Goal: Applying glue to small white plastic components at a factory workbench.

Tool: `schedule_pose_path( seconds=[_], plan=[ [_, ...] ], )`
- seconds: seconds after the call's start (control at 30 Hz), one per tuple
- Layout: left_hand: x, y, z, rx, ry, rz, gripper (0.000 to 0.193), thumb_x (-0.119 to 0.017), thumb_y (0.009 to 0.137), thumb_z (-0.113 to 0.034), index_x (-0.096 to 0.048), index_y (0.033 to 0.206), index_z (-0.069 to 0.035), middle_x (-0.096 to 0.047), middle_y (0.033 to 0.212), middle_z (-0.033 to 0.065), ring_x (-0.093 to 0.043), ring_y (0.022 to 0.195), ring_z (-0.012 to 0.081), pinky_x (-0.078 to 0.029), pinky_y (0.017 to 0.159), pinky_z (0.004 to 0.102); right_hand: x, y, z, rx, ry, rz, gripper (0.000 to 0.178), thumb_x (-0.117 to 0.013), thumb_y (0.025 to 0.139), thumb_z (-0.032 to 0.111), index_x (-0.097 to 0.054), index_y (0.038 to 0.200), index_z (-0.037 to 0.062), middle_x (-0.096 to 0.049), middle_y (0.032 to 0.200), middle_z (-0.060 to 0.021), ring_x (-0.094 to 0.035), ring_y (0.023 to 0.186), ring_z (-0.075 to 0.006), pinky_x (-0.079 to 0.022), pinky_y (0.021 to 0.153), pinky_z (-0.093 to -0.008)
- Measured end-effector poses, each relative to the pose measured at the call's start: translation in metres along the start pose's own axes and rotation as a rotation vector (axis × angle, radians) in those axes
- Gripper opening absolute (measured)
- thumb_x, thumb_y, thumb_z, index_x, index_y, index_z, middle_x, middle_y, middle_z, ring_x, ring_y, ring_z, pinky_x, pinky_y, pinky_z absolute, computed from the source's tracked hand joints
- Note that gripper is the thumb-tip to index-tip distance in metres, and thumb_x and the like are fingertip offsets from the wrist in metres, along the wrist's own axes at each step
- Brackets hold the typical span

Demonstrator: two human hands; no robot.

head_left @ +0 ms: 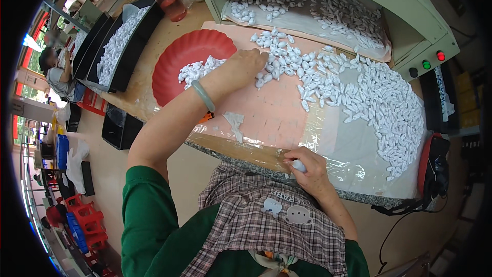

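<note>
My left hand (pixel 248 66) reaches across the red scalloped plate (pixel 166 66) to the edge of a spread of small white oval pieces (pixel 279 54). Its fingers are bent together among the pieces; what they pinch, if anything, is hidden. More white pieces (pixel 192 73) lie in the plate, partly behind my wrist. By the table's front edge, my right hand (pixel 312 172) is closed round a small white rounded cylinder (pixel 299 165), whose blunt end shows. Farther right, many slimmer white pieces (pixel 392 118) cover the table.
A pale green metal box (pixel 430 31) with an open front holds grey and white pieces. On the left stand a black bin (pixel 141 36) of white pieces and a pink-lidded bottle (pixel 168 0). Crumpled tissue (pixel 234 123) lies on the pink sheet. A person (pixel 61 74) sits far left.
</note>
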State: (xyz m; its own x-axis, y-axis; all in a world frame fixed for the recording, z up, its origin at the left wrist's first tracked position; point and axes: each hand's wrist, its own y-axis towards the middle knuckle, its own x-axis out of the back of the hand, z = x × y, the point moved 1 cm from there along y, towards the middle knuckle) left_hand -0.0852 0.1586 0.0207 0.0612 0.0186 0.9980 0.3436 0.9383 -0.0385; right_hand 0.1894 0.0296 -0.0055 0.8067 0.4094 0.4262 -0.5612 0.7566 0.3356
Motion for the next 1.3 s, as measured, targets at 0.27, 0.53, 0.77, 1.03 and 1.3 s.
schedule_pose_path(
  seconds=[0.27,0.53,0.77,1.03,1.3],
  plan=[
    [0.005,-0.029,-0.039,0.009,-0.389,-0.231,0.045,-0.064,0.074,-0.002,-0.05,0.116,-0.002,-0.059,0.095,0.0217,-0.061,0.085,0.0386,-0.051,0.072,0.0432,0.0,0.002,0.002,-0.014,-0.015,0.029,0.017,-0.067,0.073,-0.001,-0.06,0.088,0.0009,-0.065,0.083,-0.012,-0.065,0.07,-0.0259,-0.052,0.062,-0.0323],
    [0.011,-0.057,-0.052,0.09,-0.433,-0.375,0.02,-0.063,0.076,-0.002,-0.058,0.095,-0.003,-0.057,0.091,0.0132,-0.06,0.08,0.0342,-0.049,0.068,0.0428,0.001,0.004,0.001,-0.016,-0.023,0.024,0.019,-0.066,0.071,-0.002,-0.06,0.088,0.0013,-0.065,0.083,-0.0118,-0.065,0.071,-0.0259,-0.052,0.062,-0.0323],
    [-0.005,-0.064,-0.068,0.037,-0.415,-0.484,0.016,-0.064,0.072,-0.001,-0.06,0.087,-0.003,-0.056,0.09,0.012,-0.06,0.083,0.0322,-0.049,0.068,0.0406,0.0,0.002,0.003,-0.014,-0.028,0.025,0.018,-0.067,0.072,-0.002,-0.06,0.088,0.0015,-0.065,0.083,-0.0121,-0.066,0.071,-0.0263,-0.052,0.062,-0.0324],
    [-0.012,-0.065,-0.063,0.065,-0.497,-0.426,0.018,-0.061,0.073,0.002,-0.058,0.091,-0.001,-0.057,0.092,0.0144,-0.06,0.08,0.0352,-0.049,0.067,0.0424,-0.002,0.002,0.0,-0.046,-0.017,0.003,0.014,-0.07,0.074,-0.001,-0.063,0.085,0.0008,-0.066,0.081,-0.0111,-0.066,0.07,-0.0228,-0.051,0.062,-0.0296],
    [-0.007,-0.066,-0.063,0.05,-0.462,-0.368,0.017,-0.061,0.073,0.001,-0.058,0.09,0.0,-0.059,0.081,0.0137,-0.06,0.08,0.0352,-0.049,0.065,0.0419,-0.001,0.002,0.0,-0.068,-0.01,-0.008,0.013,-0.071,0.075,0.001,-0.063,0.085,0.0013,-0.066,0.081,-0.0104,-0.065,0.069,-0.0221,-0.05,0.062,-0.0292]
  ],
)
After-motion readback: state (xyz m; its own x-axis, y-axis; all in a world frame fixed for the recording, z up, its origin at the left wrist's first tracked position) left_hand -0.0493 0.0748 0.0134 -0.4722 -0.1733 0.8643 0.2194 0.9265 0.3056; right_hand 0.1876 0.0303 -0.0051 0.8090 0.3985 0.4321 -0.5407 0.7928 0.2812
